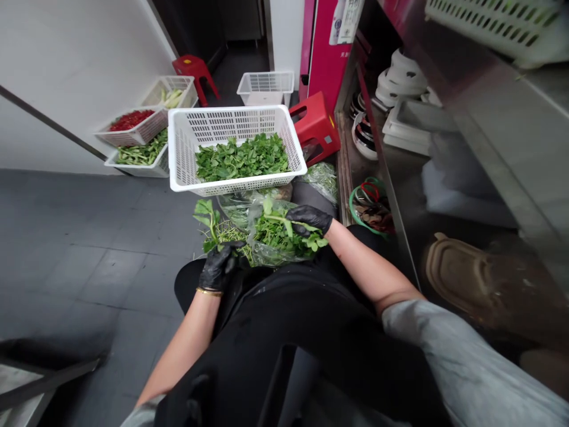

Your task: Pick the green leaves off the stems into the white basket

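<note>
Both my hands wear black gloves. My left hand [219, 265] is closed around a bunch of green leafy stems [208, 222] that stick up and to the left. My right hand [308, 219] pinches a single leafy stem [278, 217] over a clear plastic bag of greens [275, 240] resting on my lap. Just beyond the bag stands a white plastic basket [186, 154] with a layer of picked green leaves [242, 157] inside.
White baskets of red chillies [131, 120], green beans [143, 153] and pale vegetables [171, 95] line the left wall. An empty white basket [267, 88] and two red stools [316, 126] stand behind. A steel shelf [400, 225] with plates and lids runs along my right. Grey tiled floor lies left.
</note>
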The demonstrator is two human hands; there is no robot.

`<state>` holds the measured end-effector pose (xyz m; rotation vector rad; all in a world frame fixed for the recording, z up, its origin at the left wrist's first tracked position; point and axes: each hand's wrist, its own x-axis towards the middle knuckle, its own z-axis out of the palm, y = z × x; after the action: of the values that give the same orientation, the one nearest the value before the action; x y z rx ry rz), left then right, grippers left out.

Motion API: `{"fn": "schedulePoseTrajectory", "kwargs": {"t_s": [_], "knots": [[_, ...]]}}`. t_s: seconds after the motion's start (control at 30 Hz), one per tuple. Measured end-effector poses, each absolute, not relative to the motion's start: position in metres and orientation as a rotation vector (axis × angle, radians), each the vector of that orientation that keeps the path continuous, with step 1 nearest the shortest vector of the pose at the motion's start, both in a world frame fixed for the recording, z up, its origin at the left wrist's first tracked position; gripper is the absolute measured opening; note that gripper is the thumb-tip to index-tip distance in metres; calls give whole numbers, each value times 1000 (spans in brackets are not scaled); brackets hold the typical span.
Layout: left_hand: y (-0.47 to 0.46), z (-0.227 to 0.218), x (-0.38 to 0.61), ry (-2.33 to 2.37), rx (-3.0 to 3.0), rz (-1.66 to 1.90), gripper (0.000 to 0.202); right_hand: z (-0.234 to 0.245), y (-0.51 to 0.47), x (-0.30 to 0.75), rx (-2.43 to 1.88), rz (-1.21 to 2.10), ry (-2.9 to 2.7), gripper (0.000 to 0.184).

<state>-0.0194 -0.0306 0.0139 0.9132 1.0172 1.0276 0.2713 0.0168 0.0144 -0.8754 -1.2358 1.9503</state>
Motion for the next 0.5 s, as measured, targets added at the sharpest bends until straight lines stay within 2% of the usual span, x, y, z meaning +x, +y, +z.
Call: {"fn": "schedulePoseTrajectory", "kwargs": {"t_s": [0.13,0.23,0.37,0.5], "knots": [[-18,39,8,1147,1152,1016,31,6,20,237,-931,1966,-1628,23],[-14,43,22,1173,1172,823,39,7,25,221,-941,1906,-1750,16],[-23,33,26,1132,1028,745,53,22,26,218,-1050,1865,-1564,16],[-37,24,31,1033,899,771,49,29,22,212,-1182,1807,-1317,17]]}}
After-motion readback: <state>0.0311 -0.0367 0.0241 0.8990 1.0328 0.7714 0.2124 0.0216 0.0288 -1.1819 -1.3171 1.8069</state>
